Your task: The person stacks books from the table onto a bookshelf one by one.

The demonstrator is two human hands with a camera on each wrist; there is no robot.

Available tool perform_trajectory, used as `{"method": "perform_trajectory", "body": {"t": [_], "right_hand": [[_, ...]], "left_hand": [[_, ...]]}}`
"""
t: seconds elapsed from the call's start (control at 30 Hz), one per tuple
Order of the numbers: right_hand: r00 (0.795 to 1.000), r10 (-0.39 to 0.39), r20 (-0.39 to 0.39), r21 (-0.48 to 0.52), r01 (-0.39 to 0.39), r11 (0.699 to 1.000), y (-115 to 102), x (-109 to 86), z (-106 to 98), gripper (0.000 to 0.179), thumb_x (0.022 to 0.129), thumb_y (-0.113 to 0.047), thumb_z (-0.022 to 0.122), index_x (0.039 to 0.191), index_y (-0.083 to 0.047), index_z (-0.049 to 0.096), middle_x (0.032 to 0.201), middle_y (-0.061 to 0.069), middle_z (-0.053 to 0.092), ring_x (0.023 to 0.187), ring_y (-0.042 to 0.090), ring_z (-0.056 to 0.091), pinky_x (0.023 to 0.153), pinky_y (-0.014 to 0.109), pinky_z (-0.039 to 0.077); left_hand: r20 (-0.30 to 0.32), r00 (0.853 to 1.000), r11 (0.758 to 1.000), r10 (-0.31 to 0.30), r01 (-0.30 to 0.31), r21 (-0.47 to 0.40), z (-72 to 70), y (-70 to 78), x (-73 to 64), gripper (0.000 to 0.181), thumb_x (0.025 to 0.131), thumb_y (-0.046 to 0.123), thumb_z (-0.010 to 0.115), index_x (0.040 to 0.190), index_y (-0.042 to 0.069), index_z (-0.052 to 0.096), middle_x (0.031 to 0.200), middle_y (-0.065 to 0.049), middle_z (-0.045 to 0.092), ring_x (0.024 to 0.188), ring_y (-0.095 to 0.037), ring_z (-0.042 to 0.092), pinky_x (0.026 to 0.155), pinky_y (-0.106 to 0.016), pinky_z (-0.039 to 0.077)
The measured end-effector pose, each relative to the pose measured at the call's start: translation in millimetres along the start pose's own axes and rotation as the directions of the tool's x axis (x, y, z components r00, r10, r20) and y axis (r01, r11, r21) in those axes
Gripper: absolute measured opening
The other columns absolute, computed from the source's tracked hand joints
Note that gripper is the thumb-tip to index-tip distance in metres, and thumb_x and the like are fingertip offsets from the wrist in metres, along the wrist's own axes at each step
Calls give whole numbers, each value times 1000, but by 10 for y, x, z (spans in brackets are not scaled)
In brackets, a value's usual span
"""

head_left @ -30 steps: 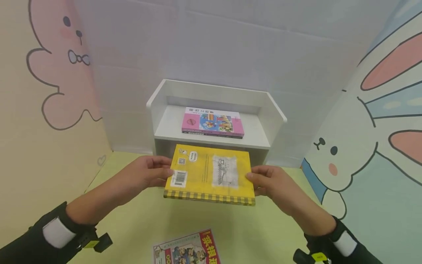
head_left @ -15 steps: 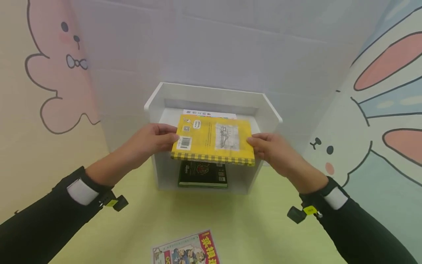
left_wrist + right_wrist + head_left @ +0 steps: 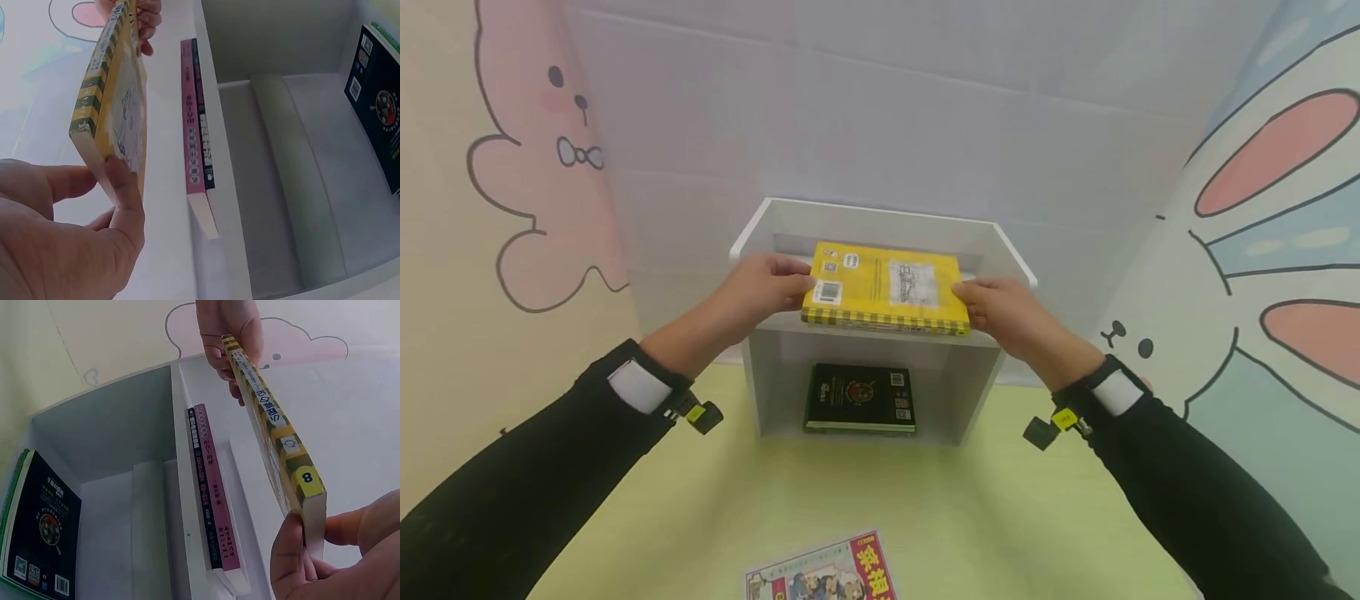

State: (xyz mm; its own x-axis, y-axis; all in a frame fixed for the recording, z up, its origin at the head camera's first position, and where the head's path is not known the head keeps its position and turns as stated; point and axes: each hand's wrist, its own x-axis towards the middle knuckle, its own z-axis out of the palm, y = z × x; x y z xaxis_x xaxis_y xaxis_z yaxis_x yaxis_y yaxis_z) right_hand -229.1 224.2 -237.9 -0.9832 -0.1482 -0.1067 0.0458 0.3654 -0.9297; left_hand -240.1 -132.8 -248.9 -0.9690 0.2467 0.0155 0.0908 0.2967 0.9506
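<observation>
A yellow book (image 3: 887, 287) with a checked spine is held level by its two short ends. My left hand (image 3: 767, 287) pinches its left end, and my right hand (image 3: 1003, 312) pinches the right end. In the left wrist view a gap separates it from the pink book (image 3: 192, 119) and a dark book (image 3: 204, 125), stacked on the upper shelf of the white bookcase (image 3: 985, 375). From the head camera the yellow book covers that stack. Both wrist views show thumb and fingers on opposite covers.
Black-covered book (image 3: 861, 400) with a green-edged one beneath lies in the lower compartment. A comic-style book (image 3: 823, 571) lies on the yellow-green surface (image 3: 865, 483) in front. Raised side panels flank the upper shelf. Cartoon-painted walls (image 3: 1300, 350) stand at the sides.
Both hands have carried the yellow book forward, from in front of the bookcase to above its upper shelf. The pink book has become hidden from the head view, and the lower compartment has come into sight.
</observation>
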Motion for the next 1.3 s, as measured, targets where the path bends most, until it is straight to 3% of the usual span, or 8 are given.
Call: {"method": "perform_trajectory", "body": {"t": [0.27,0.5,0.83,1.07,1.3], "right_hand": [[999,13,-48,18,-12,1000,-83,237,4,52,118,-31,56,156,6,55,146,18,63,123,25,61,111,32,48],[992,19,-125,-1,-20,1000,-147,445,20,53,116,-31,59,158,2,57,143,17,66,119,24,63,106,31,50],[970,28,-241,-143,-64,988,-158,693,100,48,115,-38,60,146,-2,68,125,13,73,107,25,63,92,34,49],[958,34,-283,-233,-103,967,-130,782,247,45,114,-36,64,141,-1,72,119,13,71,102,25,61,85,33,44],[962,39,-272,-270,-115,956,-109,785,276,48,115,-36,62,146,0,69,116,14,68,104,26,61,87,34,44]], "left_hand": [[-27,1000,999,-16,17,44,-29,76,261,47,113,22,64,152,-4,61,144,-19,68,124,-31,68,116,-45,53],[-62,997,991,-53,60,120,-32,118,459,50,111,24,66,154,-2,60,144,-16,68,125,-30,65,116,-46,52],[-131,989,948,-70,106,299,-46,87,746,52,111,26,64,155,0,60,139,-14,68,120,-31,60,101,-44,49],[-153,981,923,-116,164,349,12,10,807,45,112,22,66,150,-2,64,135,-16,67,119,-31,59,94,-39,47],[-170,977,931,-127,177,319,52,5,811,48,111,20,66,152,-4,60,140,-18,64,121,-31,59,96,-38,50]]}}
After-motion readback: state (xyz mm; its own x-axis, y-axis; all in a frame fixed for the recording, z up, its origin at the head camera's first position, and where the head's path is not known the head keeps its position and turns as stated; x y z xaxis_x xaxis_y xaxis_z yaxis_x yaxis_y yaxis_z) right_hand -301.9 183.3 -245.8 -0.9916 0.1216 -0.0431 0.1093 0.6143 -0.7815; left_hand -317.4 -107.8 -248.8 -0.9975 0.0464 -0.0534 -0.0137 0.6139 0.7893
